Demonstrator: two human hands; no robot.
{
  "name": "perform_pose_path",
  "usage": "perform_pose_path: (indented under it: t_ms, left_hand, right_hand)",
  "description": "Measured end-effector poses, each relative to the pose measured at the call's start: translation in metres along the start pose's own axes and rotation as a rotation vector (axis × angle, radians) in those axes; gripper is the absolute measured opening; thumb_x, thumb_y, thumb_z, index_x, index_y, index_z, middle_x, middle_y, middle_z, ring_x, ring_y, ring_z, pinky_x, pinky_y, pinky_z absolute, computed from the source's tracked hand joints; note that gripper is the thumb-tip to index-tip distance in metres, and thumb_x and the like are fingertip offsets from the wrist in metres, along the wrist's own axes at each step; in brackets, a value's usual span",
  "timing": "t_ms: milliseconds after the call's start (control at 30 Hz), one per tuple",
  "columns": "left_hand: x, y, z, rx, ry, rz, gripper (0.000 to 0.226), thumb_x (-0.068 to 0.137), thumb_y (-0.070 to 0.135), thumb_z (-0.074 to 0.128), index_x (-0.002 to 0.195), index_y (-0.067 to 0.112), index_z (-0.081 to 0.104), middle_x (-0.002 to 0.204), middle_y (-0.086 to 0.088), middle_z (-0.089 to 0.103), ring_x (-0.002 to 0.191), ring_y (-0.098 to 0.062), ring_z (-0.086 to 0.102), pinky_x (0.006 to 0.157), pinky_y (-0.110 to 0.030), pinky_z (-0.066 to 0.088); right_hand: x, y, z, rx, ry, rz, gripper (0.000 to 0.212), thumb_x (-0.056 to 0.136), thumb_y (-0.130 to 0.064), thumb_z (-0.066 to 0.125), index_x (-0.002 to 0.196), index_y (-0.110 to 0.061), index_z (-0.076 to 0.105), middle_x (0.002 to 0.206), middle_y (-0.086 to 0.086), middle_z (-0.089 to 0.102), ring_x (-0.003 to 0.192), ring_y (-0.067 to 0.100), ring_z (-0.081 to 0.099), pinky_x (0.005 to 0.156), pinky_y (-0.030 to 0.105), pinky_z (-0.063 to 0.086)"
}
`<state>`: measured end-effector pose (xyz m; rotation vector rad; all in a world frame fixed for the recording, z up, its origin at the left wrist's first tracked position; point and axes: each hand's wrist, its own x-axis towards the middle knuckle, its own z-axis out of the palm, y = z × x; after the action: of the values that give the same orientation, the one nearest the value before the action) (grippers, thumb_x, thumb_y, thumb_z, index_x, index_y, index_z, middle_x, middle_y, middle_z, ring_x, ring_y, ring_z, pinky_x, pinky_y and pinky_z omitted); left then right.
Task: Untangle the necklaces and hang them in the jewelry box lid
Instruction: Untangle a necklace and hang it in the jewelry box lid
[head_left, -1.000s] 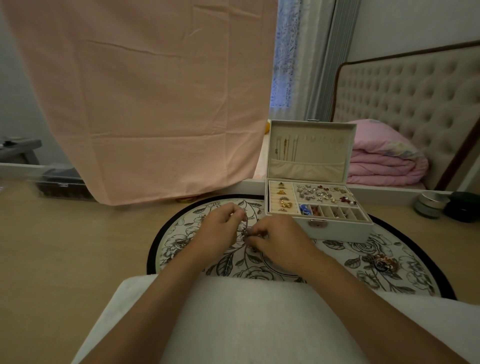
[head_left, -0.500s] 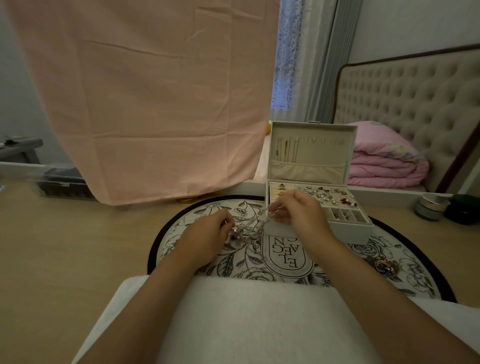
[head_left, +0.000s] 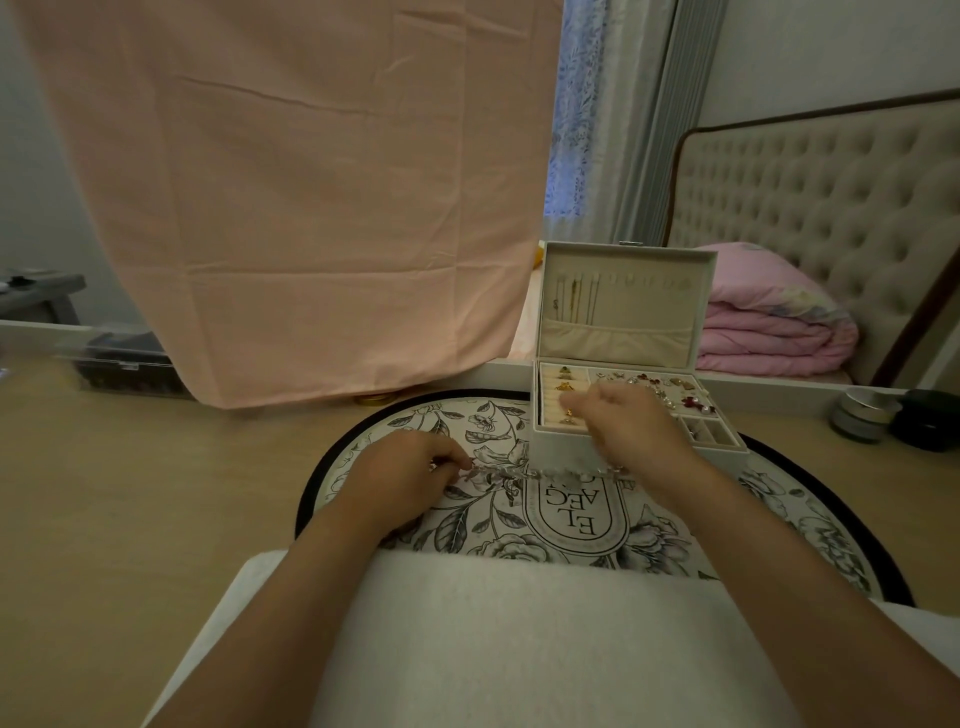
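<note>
- While the necklace (head_left: 540, 473) lay drawn out in a nearly straight line just in front of the jewelry box (head_left: 563, 448), the step in hand looked to be teasing one strand free before hanging it.
- To do that well, I judged that the pull should be gentle and even. A beaded chain this fine would tighten any knot left in it if tugged, so a snag ought to be loosened with the fingertips, not dragged through.
- Once the strand ran free, one end would need lifting to a vacant hook in the lid (head_left: 618, 343), which stood upright at the back of the box. The hung chains (head_left: 571, 296) took up the lid's left side, so a hook further right seemed the safer choice against a fresh tangle.
- The left hand (head_left: 410, 478), in front of the box and off to its left, had its fingers curled and pinched one end of the necklace.
- The right hand (head_left: 628, 426) hovered over the front of the box's tray (head_left: 711, 431) with its fingers curled. It was blurred, and the strand's other end ran beneath it, so I could not tell whether it gripped that end.
- Beneath the box lay a round flowered mat (head_left: 467, 519).
</note>
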<state>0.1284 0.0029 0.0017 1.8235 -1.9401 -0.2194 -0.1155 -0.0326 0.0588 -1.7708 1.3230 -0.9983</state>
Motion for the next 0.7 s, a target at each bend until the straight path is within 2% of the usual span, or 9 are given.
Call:
perform_pose_path:
  t_ms: [67,100,167,267,367,433,567,633,700]
  left_hand:
    - [0.0,0.003,0.0,0.055,-0.001,0.047,0.023,0.096,0.032,0.06,0.111,0.043,0.073,0.113,0.021,0.069,0.105,-0.003,0.061,0.089,-0.027,0.051]
    - [0.001,0.004,0.001,0.074,-0.011,0.07,0.023,0.096,0.033,0.06,0.113,0.044,0.072,0.114,0.02,0.069,0.107,-0.004,0.061,0.09,-0.028,0.051]
    - [0.001,0.003,0.003,0.086,-0.036,0.103,0.025,0.096,0.033,0.061,0.116,0.044,0.07,0.115,0.018,0.069,0.107,-0.007,0.06,0.09,-0.03,0.051]
    - [0.0,0.004,0.005,0.06,-0.057,0.126,0.025,0.094,0.033,0.063,0.116,0.043,0.071,0.111,0.017,0.068,0.102,-0.008,0.061,0.085,-0.03,0.051]
    - [-0.002,0.007,0.006,0.093,-0.059,0.166,0.021,0.092,0.038,0.065,0.11,0.044,0.073,0.106,0.018,0.065,0.095,-0.005,0.057,0.071,-0.024,0.043]
    - [-0.004,0.009,0.006,0.125,-0.044,0.17,0.015,0.091,0.04,0.065,0.102,0.044,0.074,0.105,0.02,0.063,0.092,-0.003,0.056,0.067,-0.022,0.038]
    - [-0.004,0.011,0.005,0.161,0.006,0.181,0.011,0.083,0.027,0.068,0.085,0.038,0.07,0.106,0.02,0.06,0.094,-0.003,0.054,0.072,-0.024,0.044]
    - [-0.003,0.012,0.009,0.108,-0.008,0.234,0.018,0.08,0.019,0.068,0.089,0.035,0.066,0.107,0.017,0.06,0.101,-0.007,0.056,0.082,-0.028,0.049]
    - [-0.005,0.016,0.012,-0.005,-0.058,0.231,0.026,0.082,0.017,0.066,0.1,0.036,0.066,0.106,0.018,0.06,0.101,-0.005,0.056,0.086,-0.032,0.052]
  right_hand:
    - [-0.003,0.002,0.002,-0.208,-0.199,-0.018,0.018,0.09,-0.039,0.07,0.085,-0.024,0.062,0.096,-0.013,0.062,0.084,0.005,0.058,0.077,0.03,0.045]
    - [-0.006,0.003,0.005,-0.315,-0.282,-0.011,0.016,0.087,-0.043,0.072,0.095,-0.032,0.064,0.111,-0.016,0.06,0.097,0.005,0.059,0.081,0.03,0.047]
    - [-0.01,0.005,0.012,-0.585,-0.373,-0.04,0.023,0.083,-0.049,0.074,0.104,-0.042,0.066,0.121,-0.019,0.058,0.106,0.007,0.058,0.086,0.031,0.051]
    - [-0.014,0.002,0.02,-0.836,-0.406,-0.101,0.015,0.083,-0.048,0.076,0.094,-0.038,0.076,0.093,-0.02,0.066,0.089,0.002,0.06,0.077,0.026,0.05]
    - [-0.013,0.004,0.02,-0.859,-0.417,-0.102,0.015,0.084,-0.044,0.076,0.086,-0.03,0.079,0.074,-0.017,0.066,0.076,0.002,0.061,0.068,0.024,0.048]
    - [-0.011,0.004,0.018,-0.864,-0.437,-0.095,0.013,0.085,-0.039,0.076,0.087,-0.027,0.08,0.076,-0.016,0.068,0.077,0.005,0.064,0.073,0.026,0.054]
    - [-0.009,0.006,0.018,-0.882,-0.446,-0.101,0.006,0.085,-0.028,0.077,0.09,-0.027,0.08,0.089,-0.013,0.073,0.085,0.006,0.065,0.083,0.028,0.057]
    - [-0.006,0.01,0.018,-0.792,-0.449,-0.082,0.004,0.084,-0.028,0.078,0.088,-0.026,0.08,0.086,-0.013,0.074,0.082,0.005,0.066,0.083,0.03,0.059]
    - [-0.005,0.014,0.019,-0.72,-0.456,-0.07,0.003,0.085,-0.027,0.078,0.086,-0.025,0.08,0.084,-0.012,0.074,0.08,0.005,0.067,0.081,0.03,0.059]
